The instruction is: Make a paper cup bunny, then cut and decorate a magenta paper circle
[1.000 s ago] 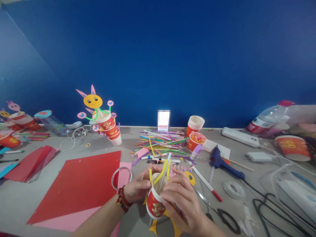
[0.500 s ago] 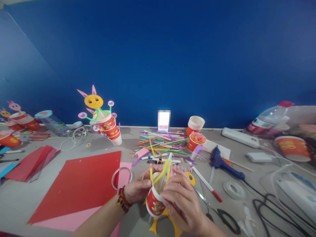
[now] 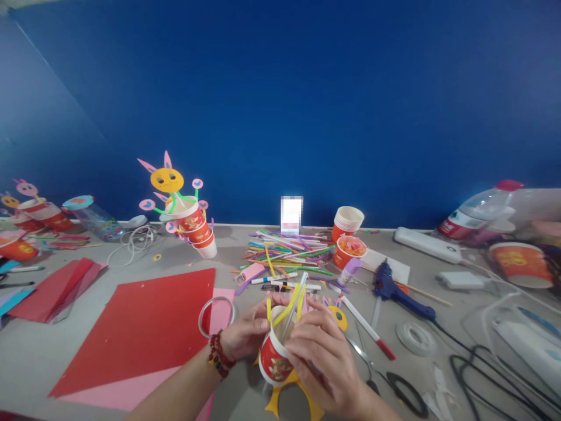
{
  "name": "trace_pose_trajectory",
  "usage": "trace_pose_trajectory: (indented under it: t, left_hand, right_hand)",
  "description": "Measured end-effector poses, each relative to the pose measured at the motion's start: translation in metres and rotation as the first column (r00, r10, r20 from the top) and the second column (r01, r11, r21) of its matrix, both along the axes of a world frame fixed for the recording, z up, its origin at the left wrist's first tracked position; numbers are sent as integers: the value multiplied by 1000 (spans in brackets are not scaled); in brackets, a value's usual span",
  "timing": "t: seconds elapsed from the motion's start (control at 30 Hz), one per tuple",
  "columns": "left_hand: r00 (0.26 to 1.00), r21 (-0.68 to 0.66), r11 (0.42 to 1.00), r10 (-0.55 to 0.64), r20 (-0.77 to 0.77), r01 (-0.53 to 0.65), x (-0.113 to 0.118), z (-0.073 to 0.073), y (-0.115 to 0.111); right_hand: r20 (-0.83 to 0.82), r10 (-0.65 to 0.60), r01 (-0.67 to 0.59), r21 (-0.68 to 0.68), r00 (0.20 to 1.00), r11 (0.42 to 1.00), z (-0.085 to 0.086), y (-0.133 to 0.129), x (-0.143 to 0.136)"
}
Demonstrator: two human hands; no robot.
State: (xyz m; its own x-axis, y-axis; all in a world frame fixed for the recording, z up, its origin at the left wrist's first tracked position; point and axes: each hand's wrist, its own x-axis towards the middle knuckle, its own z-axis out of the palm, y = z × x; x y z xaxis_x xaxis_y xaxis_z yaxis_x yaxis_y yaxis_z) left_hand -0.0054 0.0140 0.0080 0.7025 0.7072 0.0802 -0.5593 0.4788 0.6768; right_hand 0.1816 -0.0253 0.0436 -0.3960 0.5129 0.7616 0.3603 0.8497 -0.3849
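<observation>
- The left hand (image 3: 245, 334) wraps its fingers round the far side of the cup (image 3: 274, 356), so the cup stays tipped up off the table (image 3: 52, 362)
- The right hand (image 3: 322, 356) grips the near side, fingers pressed together on the rim
- Yellow straws (image 3: 291, 301) and a clear one stick out of the cup
- Under it lies a yellow paper shape (image 3: 293, 403)
- The grey table holds red paper (image 3: 144, 327), a tape ring (image 3: 216, 316), a straw pile (image 3: 289, 251), a glue gun (image 3: 392, 286) and scissors (image 3: 390, 380)
- Behind is a blue wall (image 3: 307, 99)

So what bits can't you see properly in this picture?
- Far side of the red paper cup, head view: covered by the right hand.
- Yellow paper shape, head view: mostly under the cup and hand, cut off by the bottom edge.
- White card by the wall, head view: blurred out.
- Left hand fingertips, head view: behind the cup.
</observation>
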Motion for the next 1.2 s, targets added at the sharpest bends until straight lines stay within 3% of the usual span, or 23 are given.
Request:
trace_pose_trajectory:
  t: [1.2]
  left_hand:
    - [1000, 27, 1000, 11, -14, -11, 1, 3, -1]
  right_hand:
    - [13, 16, -16, -27, 1000, 1000, -2, -1, 1]
